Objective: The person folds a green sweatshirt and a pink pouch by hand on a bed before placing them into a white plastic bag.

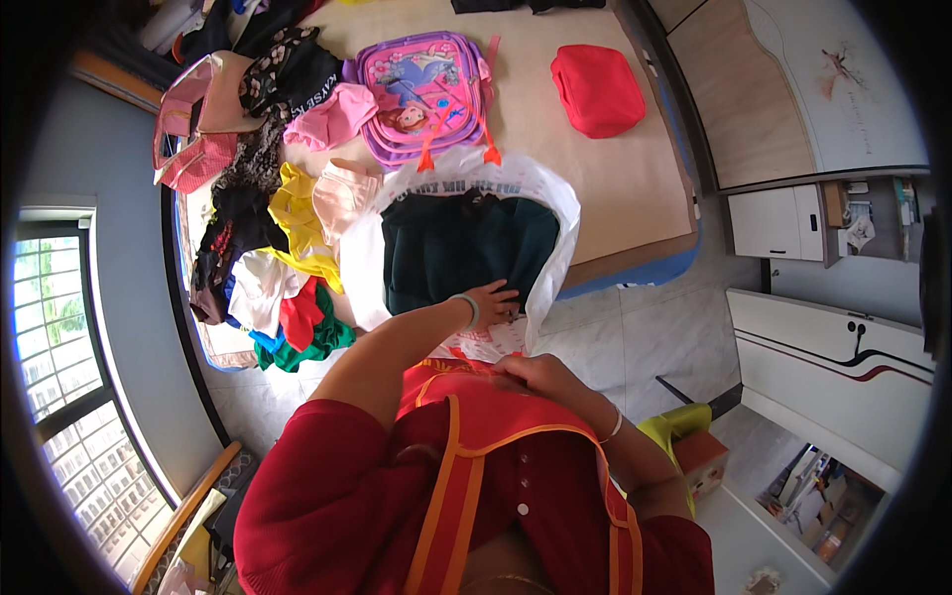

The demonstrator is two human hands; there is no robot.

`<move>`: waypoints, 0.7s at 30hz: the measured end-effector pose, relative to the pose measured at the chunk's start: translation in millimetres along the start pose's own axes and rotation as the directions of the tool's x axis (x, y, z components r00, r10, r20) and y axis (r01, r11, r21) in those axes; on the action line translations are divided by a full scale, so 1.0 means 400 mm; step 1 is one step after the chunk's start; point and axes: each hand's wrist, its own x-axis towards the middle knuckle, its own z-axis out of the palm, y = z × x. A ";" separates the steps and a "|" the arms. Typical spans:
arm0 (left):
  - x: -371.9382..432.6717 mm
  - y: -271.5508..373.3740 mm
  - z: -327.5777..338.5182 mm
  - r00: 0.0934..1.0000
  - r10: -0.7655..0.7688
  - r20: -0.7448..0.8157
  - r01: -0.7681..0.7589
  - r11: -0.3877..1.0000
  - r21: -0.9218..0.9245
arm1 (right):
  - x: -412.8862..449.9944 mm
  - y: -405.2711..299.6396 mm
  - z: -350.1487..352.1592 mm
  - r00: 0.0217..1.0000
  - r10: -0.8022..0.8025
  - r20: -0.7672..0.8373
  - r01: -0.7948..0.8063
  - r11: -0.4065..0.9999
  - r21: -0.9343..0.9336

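Observation:
A white plastic bag (pixel 554 186) with red drawstrings stands wide-mouthed before me at the bed's near edge. Folded dark green fabric (pixel 446 256) fills its mouth. My left hand (pixel 494 305), below a pale green bangle, lies with fingers apart on the near side of that fabric, holding nothing. At the bag's near rim, against my red apron (pixel 513 416), my right hand (pixel 547 378) has its fingers curled on the plastic; part of this grip is hidden. Beyond the bag lies a pink and purple school backpack (pixel 420 97) with a cartoon figure.
Left of the bag is a heap of clothes, including a yellow garment (pixel 301 212), a white one (pixel 264 290) and a green one (pixel 309 338). A pink open case (pixel 201 123) stands behind them. A red pouch (pixel 599 91) lies on the bed mat (pixel 595 193) at right.

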 end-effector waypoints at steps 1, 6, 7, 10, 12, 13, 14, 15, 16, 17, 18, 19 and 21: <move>-0.001 0.008 0.008 1.000 0.000 0.027 0.002 0.999 -0.046 | 0.010 0.002 0.001 0.999 -0.022 -0.030 0.022 1.000 0.020; -0.131 0.008 0.018 0.951 -0.152 -0.271 0.102 0.976 -0.190 | 0.131 0.051 -0.035 0.956 -0.261 -0.134 0.246 0.961 -0.123; -0.166 -0.004 -0.033 0.963 -0.189 -0.193 0.158 0.974 -0.165 | 0.176 0.109 -0.041 0.871 -0.423 -0.248 0.379 0.902 -0.209; -0.245 -0.051 -0.075 0.887 -0.416 -0.203 0.391 0.908 -0.152 | 0.300 0.254 -0.064 0.894 -0.315 -0.320 0.107 0.842 -0.530; -0.259 -0.071 -0.045 0.798 -0.577 -0.172 0.549 0.815 -0.187 | 0.361 0.294 -0.060 0.942 -0.099 -0.320 -0.146 0.739 -0.657; -0.260 -0.076 -0.038 0.751 -0.647 -0.134 0.612 0.757 -0.228 | 0.383 0.313 -0.064 0.942 0.005 -0.334 -0.241 0.704 -0.668; -0.247 -0.075 -0.019 0.747 -0.650 -0.141 0.618 0.757 -0.212 | 0.397 0.353 -0.056 0.945 0.065 -0.321 -0.276 0.685 -0.674; -0.229 -0.075 0.011 0.728 -0.679 -0.097 0.644 0.725 -0.244 | 0.412 0.391 -0.038 0.948 0.069 -0.310 -0.276 0.659 -0.700; -0.211 -0.082 0.027 0.714 -0.698 -0.062 0.661 0.700 -0.270 | 0.424 0.414 -0.020 0.944 0.127 -0.304 -0.310 0.658 -0.686; -0.191 -0.087 0.027 0.718 -0.696 -0.024 0.666 0.697 -0.265 | 0.443 0.422 -0.024 0.933 0.188 -0.308 -0.353 0.654 -0.669; -0.193 -0.084 0.016 0.721 -0.693 0.005 0.668 0.693 -0.271 | 0.444 0.415 -0.035 0.927 0.184 -0.326 -0.363 0.652 -0.665; -0.199 -0.088 0.002 0.724 -0.689 0.032 0.669 0.690 -0.278 | 0.444 0.409 -0.047 0.943 0.200 -0.264 -0.328 0.674 -0.661; -0.217 -0.100 -0.025 0.745 -0.664 0.062 0.652 0.706 -0.275 | 0.440 0.395 -0.068 0.952 0.213 -0.219 -0.305 0.692 -0.655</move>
